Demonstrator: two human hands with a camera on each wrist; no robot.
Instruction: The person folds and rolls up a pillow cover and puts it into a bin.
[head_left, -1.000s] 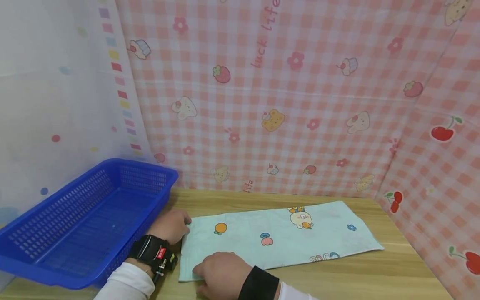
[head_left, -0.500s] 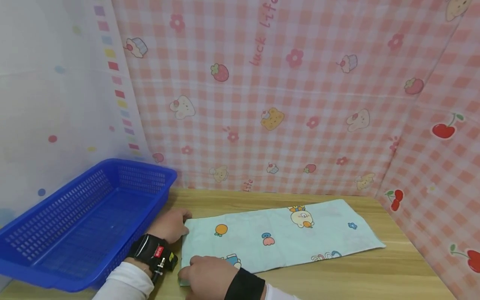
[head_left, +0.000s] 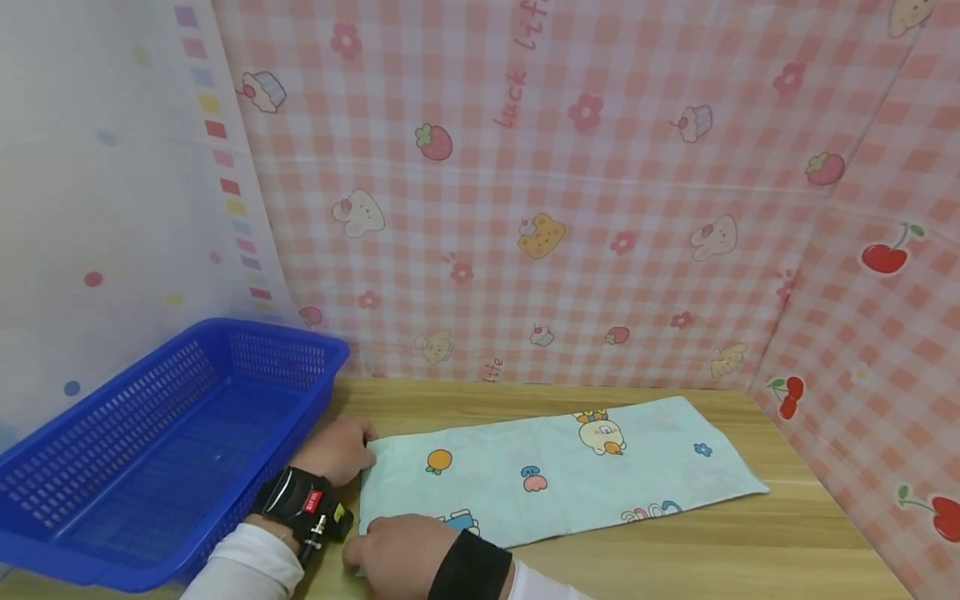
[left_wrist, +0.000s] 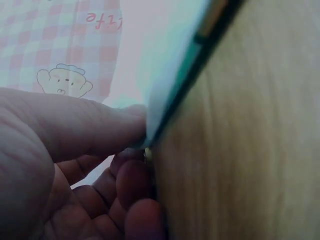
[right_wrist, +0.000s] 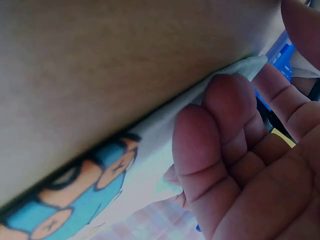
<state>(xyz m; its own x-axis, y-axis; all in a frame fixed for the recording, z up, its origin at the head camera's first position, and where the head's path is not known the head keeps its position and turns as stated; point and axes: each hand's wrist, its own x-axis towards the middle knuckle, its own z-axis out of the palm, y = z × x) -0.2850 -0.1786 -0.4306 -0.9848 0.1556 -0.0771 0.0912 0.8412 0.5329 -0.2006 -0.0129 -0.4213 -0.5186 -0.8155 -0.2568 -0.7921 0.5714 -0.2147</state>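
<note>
A pale mint cloth [head_left: 555,471] with cartoon prints lies folded in a long strip on the wooden table. My left hand [head_left: 335,450] is at its far left corner; in the left wrist view the thumb [left_wrist: 100,125] meets the cloth's edge, the other fingers curled below, so the corner looks pinched. At the near left corner is my right hand [head_left: 405,554], covering that corner. In the right wrist view its bent fingers [right_wrist: 200,145] touch the cloth [right_wrist: 150,165], while the thumb [right_wrist: 305,30] stands apart from it.
A blue plastic basket [head_left: 300,392] with perforated sides stands at the left, close to my left forearm. Pink checked fabric [head_left: 465,208] hangs behind the table [head_left: 780,533] and along the right, with white fabric at the left.
My right hand has slid left along the cloth's near edge to its near left corner, uncovering a blue print. The left hand stays at the far left corner.
</note>
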